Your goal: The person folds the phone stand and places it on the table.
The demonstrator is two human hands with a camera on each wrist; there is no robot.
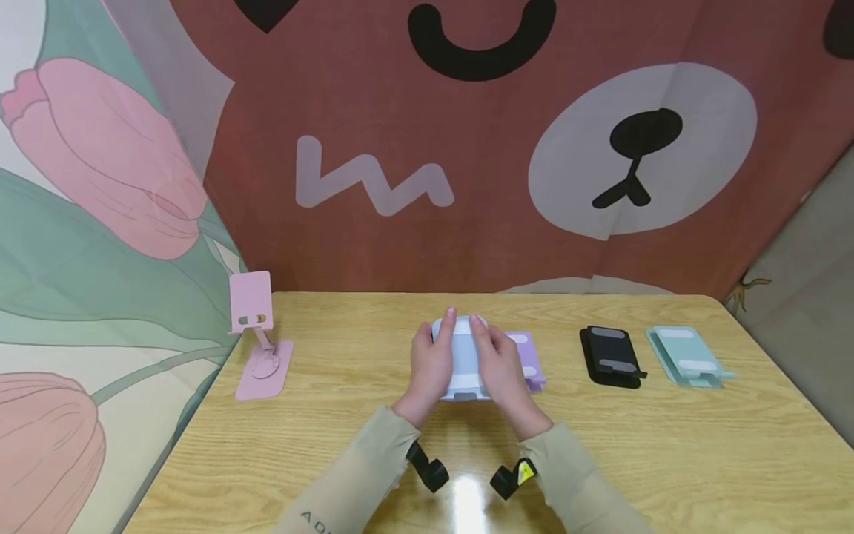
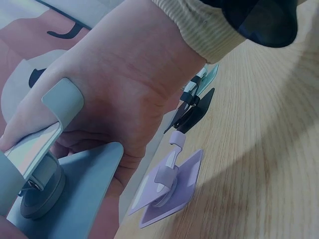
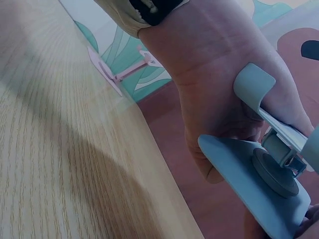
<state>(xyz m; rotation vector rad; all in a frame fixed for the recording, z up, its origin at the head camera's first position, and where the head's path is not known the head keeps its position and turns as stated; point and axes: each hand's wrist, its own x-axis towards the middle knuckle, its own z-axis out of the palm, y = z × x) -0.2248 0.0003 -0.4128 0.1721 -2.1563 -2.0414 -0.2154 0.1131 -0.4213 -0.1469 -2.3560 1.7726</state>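
Both hands hold a light blue folding phone stand [image 1: 462, 361] just above the middle of the wooden table [image 1: 667, 460]. My left hand [image 1: 432, 363] grips its left side and my right hand [image 1: 499, 365] grips its right side, fingers curled over the top edge. In the left wrist view the left hand [image 2: 114, 84] wraps the stand's upper plate, whose hook [image 2: 62, 99] and base plate [image 2: 75, 194] show. In the right wrist view the right hand [image 3: 224, 84] holds the same stand [image 3: 254, 184], with its round hinge visible.
A purple stand [image 1: 530, 357] lies flat just behind the right hand. Further right lie a folded black stand [image 1: 610, 357] and a teal one [image 1: 687, 356]. A pink stand [image 1: 256, 334] stands unfolded at the table's left edge. Printed cloth walls enclose the back and left.
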